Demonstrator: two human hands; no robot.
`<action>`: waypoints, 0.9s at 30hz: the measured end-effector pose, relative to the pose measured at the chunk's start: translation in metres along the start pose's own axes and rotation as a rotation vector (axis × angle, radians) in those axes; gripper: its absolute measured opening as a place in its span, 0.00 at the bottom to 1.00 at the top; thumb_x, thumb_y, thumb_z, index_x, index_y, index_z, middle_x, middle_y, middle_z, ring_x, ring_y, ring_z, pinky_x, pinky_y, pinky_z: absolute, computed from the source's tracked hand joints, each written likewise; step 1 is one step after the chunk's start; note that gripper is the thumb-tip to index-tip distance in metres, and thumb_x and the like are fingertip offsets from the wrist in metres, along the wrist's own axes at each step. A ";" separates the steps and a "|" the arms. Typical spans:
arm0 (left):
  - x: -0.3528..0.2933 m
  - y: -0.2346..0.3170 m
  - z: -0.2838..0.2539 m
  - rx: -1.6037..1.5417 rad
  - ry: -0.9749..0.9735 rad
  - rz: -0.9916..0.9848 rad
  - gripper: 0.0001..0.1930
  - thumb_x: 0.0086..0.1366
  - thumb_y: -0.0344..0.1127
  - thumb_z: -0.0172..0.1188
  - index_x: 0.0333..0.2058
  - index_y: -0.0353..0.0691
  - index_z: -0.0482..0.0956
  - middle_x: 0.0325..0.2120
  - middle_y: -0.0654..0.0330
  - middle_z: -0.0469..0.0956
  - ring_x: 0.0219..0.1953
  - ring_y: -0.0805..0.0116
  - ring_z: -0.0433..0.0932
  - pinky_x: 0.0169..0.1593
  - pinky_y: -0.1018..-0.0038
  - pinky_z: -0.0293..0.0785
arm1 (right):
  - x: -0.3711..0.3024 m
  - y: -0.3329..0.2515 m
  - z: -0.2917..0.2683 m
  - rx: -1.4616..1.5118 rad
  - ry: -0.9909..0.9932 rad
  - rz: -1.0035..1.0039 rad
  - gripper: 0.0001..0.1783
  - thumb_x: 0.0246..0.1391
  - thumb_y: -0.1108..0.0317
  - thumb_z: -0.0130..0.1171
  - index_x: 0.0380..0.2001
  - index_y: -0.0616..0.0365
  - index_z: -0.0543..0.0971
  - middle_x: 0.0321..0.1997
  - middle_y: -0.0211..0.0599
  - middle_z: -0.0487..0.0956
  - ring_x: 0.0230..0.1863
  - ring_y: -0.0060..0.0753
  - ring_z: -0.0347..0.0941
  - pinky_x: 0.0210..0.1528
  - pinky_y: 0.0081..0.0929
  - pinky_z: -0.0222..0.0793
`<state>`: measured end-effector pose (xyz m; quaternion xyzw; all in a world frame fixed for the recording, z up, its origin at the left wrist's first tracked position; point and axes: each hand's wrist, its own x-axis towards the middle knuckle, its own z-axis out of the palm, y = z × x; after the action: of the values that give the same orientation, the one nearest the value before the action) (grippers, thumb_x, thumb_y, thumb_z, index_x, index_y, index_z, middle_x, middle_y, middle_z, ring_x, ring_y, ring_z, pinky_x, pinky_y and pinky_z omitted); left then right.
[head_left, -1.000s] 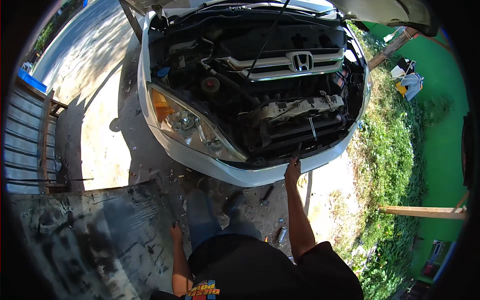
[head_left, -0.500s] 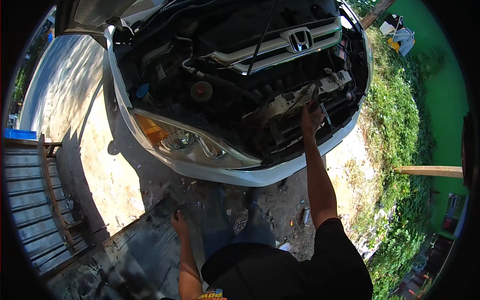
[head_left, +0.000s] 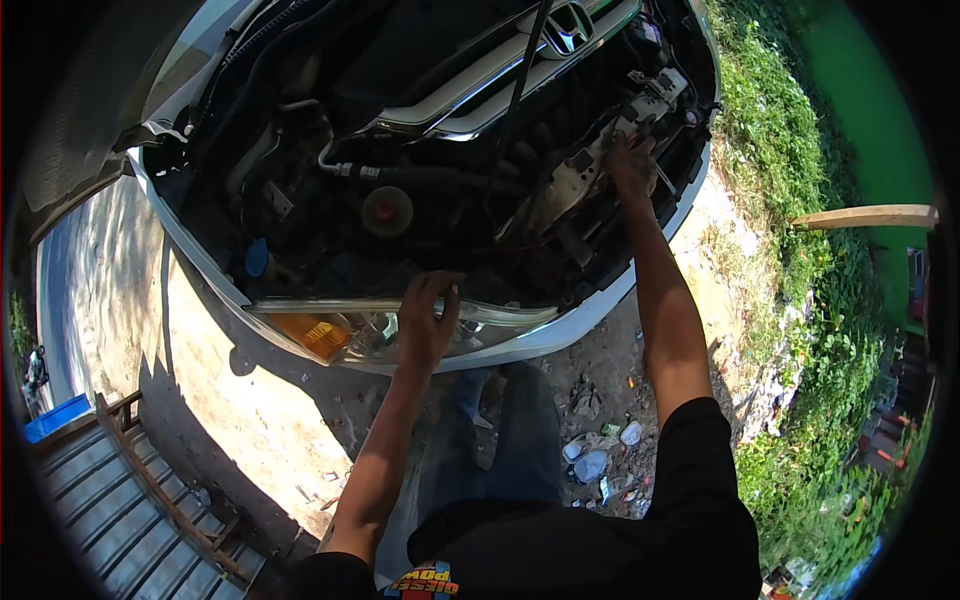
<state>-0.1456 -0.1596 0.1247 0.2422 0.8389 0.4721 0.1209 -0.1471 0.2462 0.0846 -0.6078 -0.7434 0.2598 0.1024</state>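
Above the headlight (head_left: 370, 330) we held our left hand (head_left: 429, 315), grip partly wide; right hand (head_left: 632, 168) at pale radiator support (head_left: 568, 182), grip indiscernible.

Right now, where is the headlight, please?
In the head view, the headlight is at the front edge of the car, mostly left of centre, below the red cap, partly behind the left hand.
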 end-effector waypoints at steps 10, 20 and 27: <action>0.093 -0.024 0.043 0.188 -0.610 -0.011 0.16 0.61 0.33 0.65 0.48 0.43 0.84 0.42 0.50 0.85 0.46 0.50 0.84 0.50 0.62 0.79 | -0.021 0.037 -0.008 0.266 0.011 -0.154 0.45 0.60 0.42 0.55 0.72 0.55 0.55 0.67 0.54 0.72 0.67 0.61 0.68 0.68 0.47 0.62; 0.098 -0.031 0.045 0.223 -0.651 -0.038 0.15 0.63 0.36 0.64 0.48 0.51 0.86 0.42 0.51 0.85 0.44 0.50 0.84 0.49 0.62 0.79 | -0.035 0.019 -0.018 0.104 0.153 0.113 0.37 0.66 0.48 0.53 0.70 0.54 0.59 0.64 0.53 0.71 0.66 0.59 0.68 0.64 0.49 0.65; 0.104 -0.020 0.055 0.243 -0.763 -0.022 0.14 0.64 0.33 0.63 0.49 0.46 0.85 0.43 0.51 0.84 0.45 0.51 0.84 0.53 0.65 0.77 | -0.176 0.092 -0.020 0.238 0.067 -0.742 0.19 0.50 0.76 0.64 0.48 0.54 0.81 0.43 0.40 0.76 0.45 0.46 0.73 0.51 0.41 0.71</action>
<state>-0.2162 -0.0739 0.0812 0.4039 0.7859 0.2442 0.3994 -0.0172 0.0943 0.0835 -0.2896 -0.8737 0.2692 0.2834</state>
